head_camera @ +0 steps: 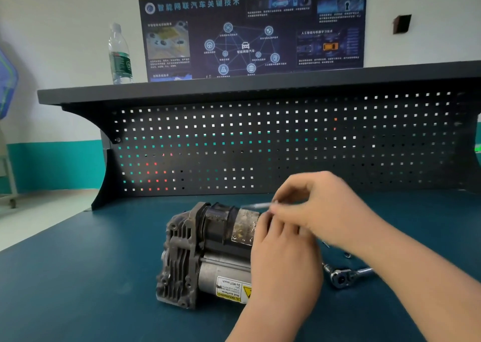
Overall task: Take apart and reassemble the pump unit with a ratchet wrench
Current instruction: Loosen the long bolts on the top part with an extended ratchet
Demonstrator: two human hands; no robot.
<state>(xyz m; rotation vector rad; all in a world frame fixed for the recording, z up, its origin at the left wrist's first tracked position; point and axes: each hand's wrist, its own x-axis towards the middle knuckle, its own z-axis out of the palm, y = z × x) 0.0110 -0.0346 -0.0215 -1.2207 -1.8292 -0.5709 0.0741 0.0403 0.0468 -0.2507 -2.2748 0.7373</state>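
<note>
The pump unit (205, 253), grey and dirty with a finned cast end and a yellow warning label, lies on its side on the blue bench mat. My left hand (283, 261) lies over its right end, fingers curled against the black cylinder. My right hand (320, 206) hovers just above and behind it and pinches a long thin bolt (256, 206), blurred, that points left over the cylinder. The ratchet wrench (343, 276) lies on the mat to the right of the pump, partly hidden under my right forearm.
A dark pegboard (260, 144) rises behind the bench mat (78, 276), with a shelf on top carrying a water bottle (119, 55). A small dark part (347, 255) lies near the ratchet. The bench's left edge drops to the floor.
</note>
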